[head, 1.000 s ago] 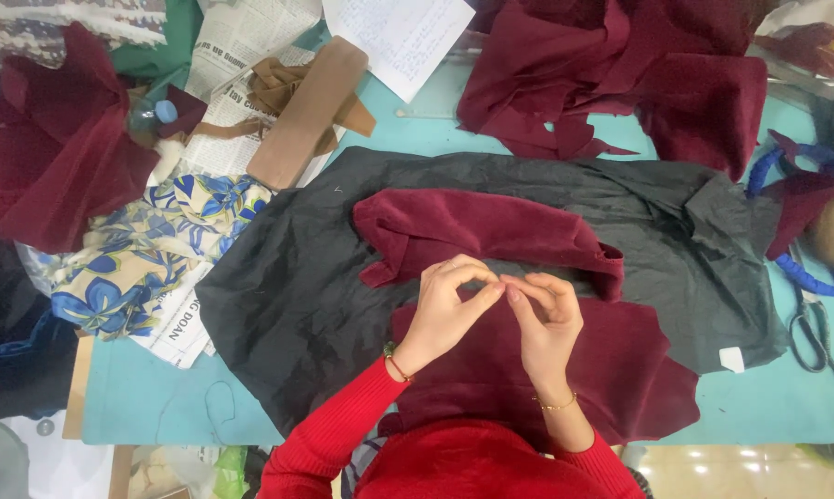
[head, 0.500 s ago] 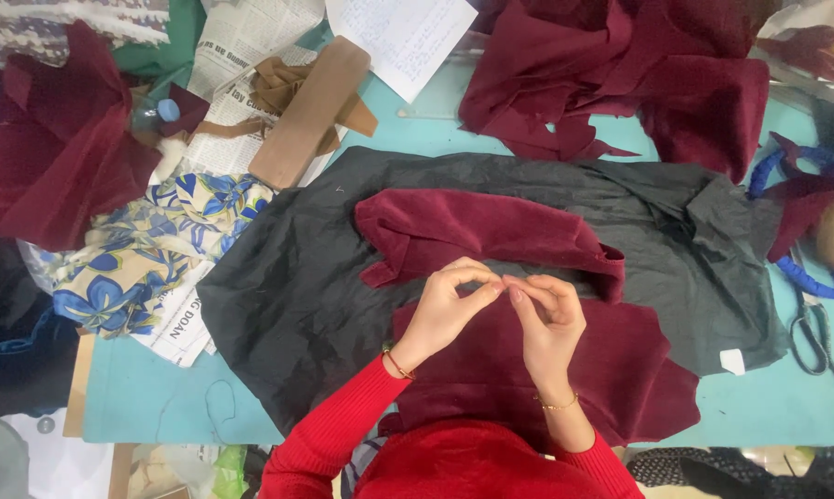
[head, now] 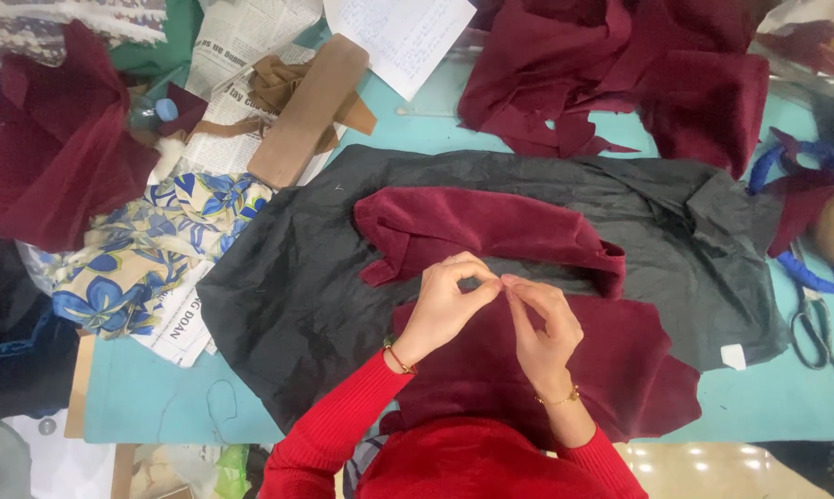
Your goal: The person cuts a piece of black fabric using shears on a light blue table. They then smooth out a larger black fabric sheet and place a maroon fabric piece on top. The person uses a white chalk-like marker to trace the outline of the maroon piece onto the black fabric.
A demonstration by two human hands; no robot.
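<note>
My left hand [head: 449, 303] and my right hand [head: 542, 323] meet fingertip to fingertip above a dark red velvet piece [head: 491, 226], which lies on a black lining fabric [head: 288, 286]. Both hands pinch something very small between thumb and forefinger, too small to make out. A second dark red velvet piece [head: 620, 360] lies under my right hand. I wear red sleeves and thin bracelets on both wrists.
Scissors [head: 813, 325] lie at the right on the turquoise table [head: 140, 397]. A pile of dark red fabric [head: 620, 65] sits at the back, more dark red cloth [head: 47, 148] on the left. Floral fabric [head: 149, 249], newspaper [head: 241, 37] and a brown cardboard strip [head: 311, 106] crowd the back left.
My fingertips have shifted only slightly while pinching; the fabrics have not moved.
</note>
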